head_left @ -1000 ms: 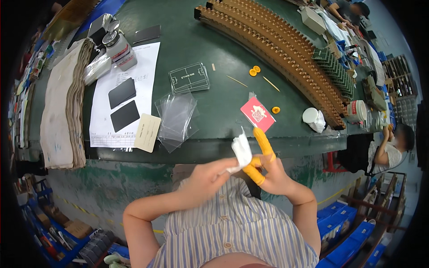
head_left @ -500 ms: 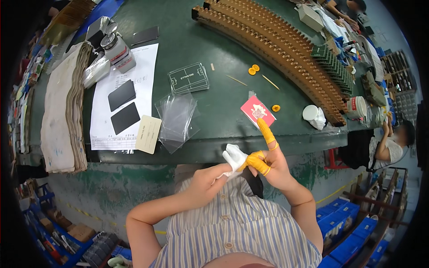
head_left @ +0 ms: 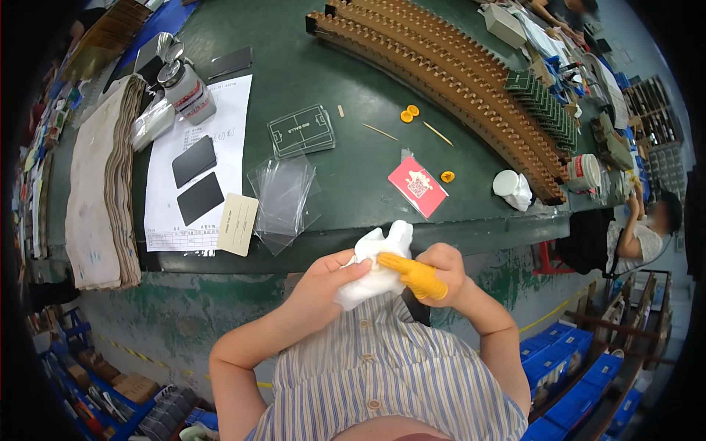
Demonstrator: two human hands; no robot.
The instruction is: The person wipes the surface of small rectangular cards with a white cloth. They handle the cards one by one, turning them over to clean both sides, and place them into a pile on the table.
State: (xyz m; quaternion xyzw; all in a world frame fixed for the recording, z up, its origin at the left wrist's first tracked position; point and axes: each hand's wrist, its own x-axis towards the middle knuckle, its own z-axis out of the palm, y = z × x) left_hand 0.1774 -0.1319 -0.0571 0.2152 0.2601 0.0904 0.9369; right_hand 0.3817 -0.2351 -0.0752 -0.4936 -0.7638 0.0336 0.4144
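Right then, you sat at the big green table (head_left: 353, 169), and your two hands were down below its front edge, close to your striped shirt (head_left: 382, 367). Both forearms came up from the bottom and met in the middle, elbows out to the sides.

My guess is that you were busy wiping. A soft white cloth (head_left: 371, 268) was bunched up between your hands, just under the table's edge. Your left hand (head_left: 327, 283) was curled around the cloth and squeezed it from the left. Your right hand (head_left: 441, 272) was mostly a fist, with one finger poking out to the left. That finger wore a yellow rubber cover (head_left: 408, 270), and it pressed flat into the cloth.

I think the next move called for a gentle rub, turning the finger so every side met the cloth.

Up on the table, well away from your hands, lay a stack of clear bags (head_left: 283, 198), a red packet (head_left: 417, 185) and a few small yellow rings (head_left: 407, 114).
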